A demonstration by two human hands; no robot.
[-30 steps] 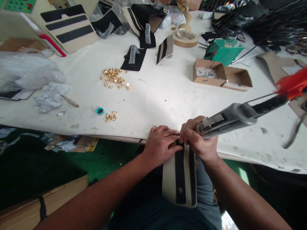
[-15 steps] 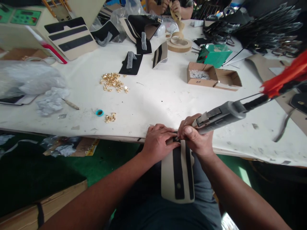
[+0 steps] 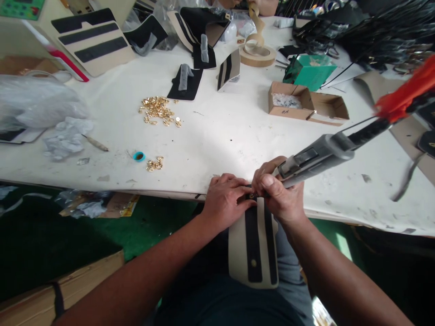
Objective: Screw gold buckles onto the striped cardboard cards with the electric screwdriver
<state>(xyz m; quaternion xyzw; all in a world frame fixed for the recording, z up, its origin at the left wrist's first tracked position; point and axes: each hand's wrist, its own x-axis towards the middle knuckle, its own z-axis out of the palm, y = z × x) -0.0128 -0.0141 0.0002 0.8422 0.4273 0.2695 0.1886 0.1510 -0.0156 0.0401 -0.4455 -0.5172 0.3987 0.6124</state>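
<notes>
My right hand point(image 3: 280, 192) is wrapped round a grey electric screwdriver point(image 3: 316, 156), whose body slants up to the right. Its tip is hidden by the fingers, close to a small metal fitting point(image 3: 252, 196) at the top of a beige panel with black strips point(image 3: 238, 253). Fingers of my left hand point(image 3: 226, 199) are closed on that panel's upper end, pressing it at the table edge. The panel hangs down over my lap, and a round stud point(image 3: 253, 262) shows low on its middle black strip.
Gold-coloured fittings point(image 3: 157, 108) lie piled on the white table point(image 3: 217, 145), with a smaller heap point(image 3: 155, 164) beside a blue ring-shaped cap point(image 3: 139, 156). An awl point(image 3: 97, 144), cardboard boxes point(image 3: 288, 111), a green box point(image 3: 307, 72) and a tape roll point(image 3: 263, 56) stand around. A co-worker's arm point(image 3: 267, 7) shows at the back.
The view has shifted slightly, so the things on the table sit higher in the picture. Both hands keep their hold, and the screwdriver's back end sits slightly further right.
</notes>
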